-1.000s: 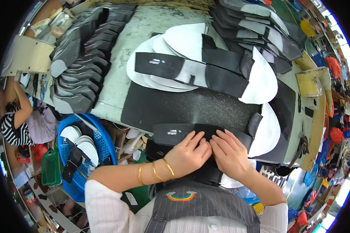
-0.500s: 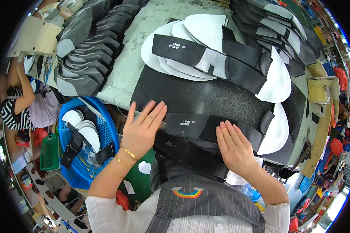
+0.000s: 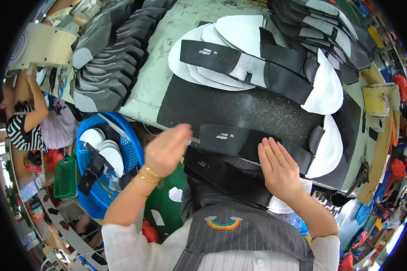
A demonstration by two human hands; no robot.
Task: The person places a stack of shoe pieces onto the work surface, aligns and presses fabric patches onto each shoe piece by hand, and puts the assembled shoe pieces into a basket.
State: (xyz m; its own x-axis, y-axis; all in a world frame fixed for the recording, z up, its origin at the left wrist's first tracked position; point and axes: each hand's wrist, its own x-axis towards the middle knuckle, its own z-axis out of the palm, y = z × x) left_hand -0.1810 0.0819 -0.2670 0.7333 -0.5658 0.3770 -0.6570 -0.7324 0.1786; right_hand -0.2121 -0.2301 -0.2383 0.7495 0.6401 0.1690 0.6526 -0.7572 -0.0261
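Nearest, we note a dark grey pinstriped cloth apron (image 3: 257, 239) with a rainbow emblem. Just beyond, a black band with a white end (image 3: 226, 171) lies at the lap. The right hand (image 3: 279, 170) is flat, fingers straight and together, resting on a long black strip with a rounded white end (image 3: 246, 145) at the desk's near edge; we find nothing gripped. The left hand (image 3: 167, 151), blurred, has fingers extended near the strip's left end; we see nothing in it. Leftward stands an oval blue plastic basket (image 3: 139, 147) containing white and black pieces. Beyond the strip, a flat black mat (image 3: 262, 108) covers part of the pale green desk (image 3: 158, 77). Farther, we record overlapping white rounded pieces (image 3: 239, 34), flanked by a left grey-and-black stack (image 3: 101, 90) and a right grey-and-black stack (image 3: 330, 31).
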